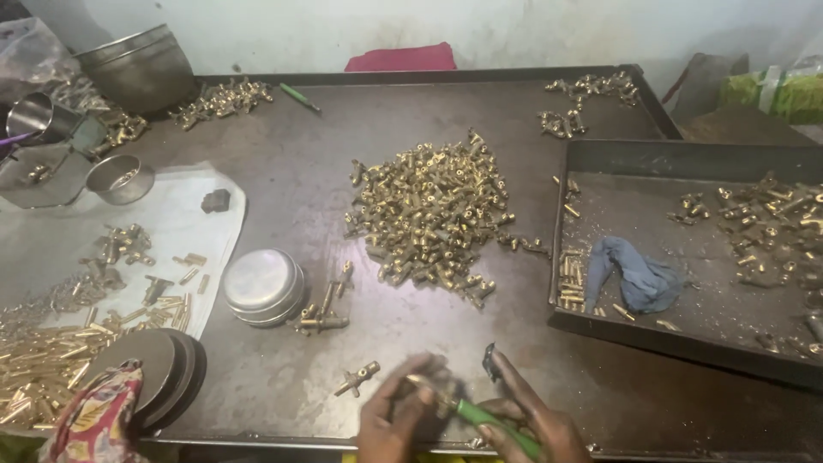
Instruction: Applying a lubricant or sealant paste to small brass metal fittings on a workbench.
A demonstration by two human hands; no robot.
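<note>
at the near edge the left hand point(393, 420) pinches a small brass fitting point(429, 387), blurred, its grip narrow around the part, seemingly to steady it, while the right hand point(531, 422) has its grip closed around a green-handled tool point(489, 420) angled into that fitting. just left of the hands a single brass valve piece point(357, 378) lies on the dark metal surface point(283, 377). further left sit stacked steel discs point(159, 369), patterned cloth point(94, 424) and rows of brass pins point(39, 364) on white sheeting. mid-surface, a shallow steel bowl point(261, 285) stands beside the big heap of brass fittings point(429, 210), within reach. to the right a dark tray point(686, 343) holds a blue rag point(639, 276) and more parts. beyond, a steel pot point(141, 69) stands by a pale wall point(514, 26).
</note>
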